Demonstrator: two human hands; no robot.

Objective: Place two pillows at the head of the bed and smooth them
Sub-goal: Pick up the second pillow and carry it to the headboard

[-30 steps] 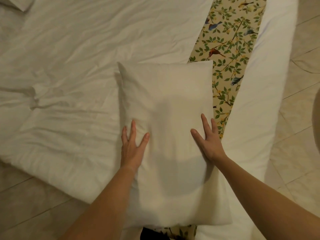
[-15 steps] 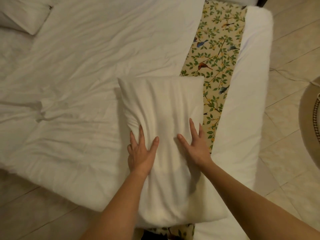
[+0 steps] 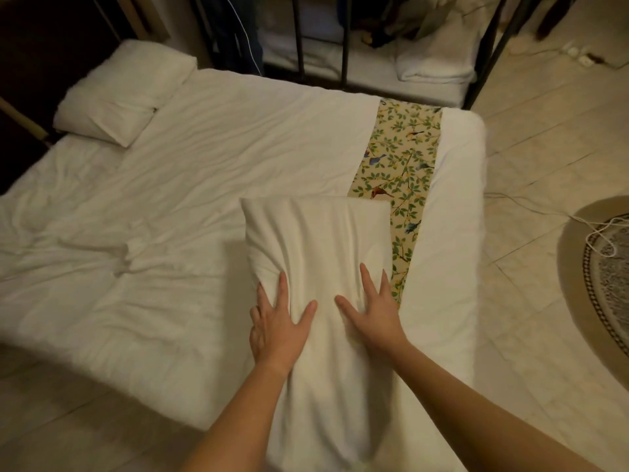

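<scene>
A white pillow (image 3: 320, 240) lies on the near edge of the bed (image 3: 204, 185), its near end hanging over the side toward me. My left hand (image 3: 277, 325) presses flat on its left side, fingers spread, the cloth bunching under the fingertips. My right hand (image 3: 371, 310) rests flat on its right side, fingers apart. A second white pillow (image 3: 122, 97) lies at the far left corner of the bed. The white bedding is creased.
A leaf-and-bird patterned strip (image 3: 398, 172) crosses the bed near its right end. A dark metal frame (image 3: 343, 39) with folded white linen (image 3: 432, 66) stands behind the bed. Tiled floor (image 3: 544, 137), a cord and a round rug (image 3: 602, 284) lie to the right.
The view has pulled back and up, bringing the far pillow and the metal frame into sight. Both hands have slid closer together on the near pillow, wrinkling its cover.
</scene>
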